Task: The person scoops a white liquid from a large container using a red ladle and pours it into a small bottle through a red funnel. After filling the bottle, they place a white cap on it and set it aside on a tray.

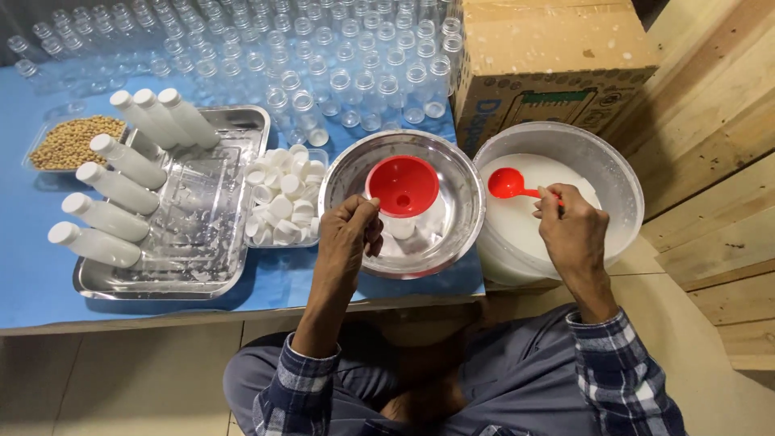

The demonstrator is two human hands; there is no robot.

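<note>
Red funnel sits on a small bottle inside the steel bowl, and the left hand pinches its near-left rim. Just right, the right hand grips a red ladle over the white liquid in the bucket. Filled white bottles lie on the tray at far left.
</note>
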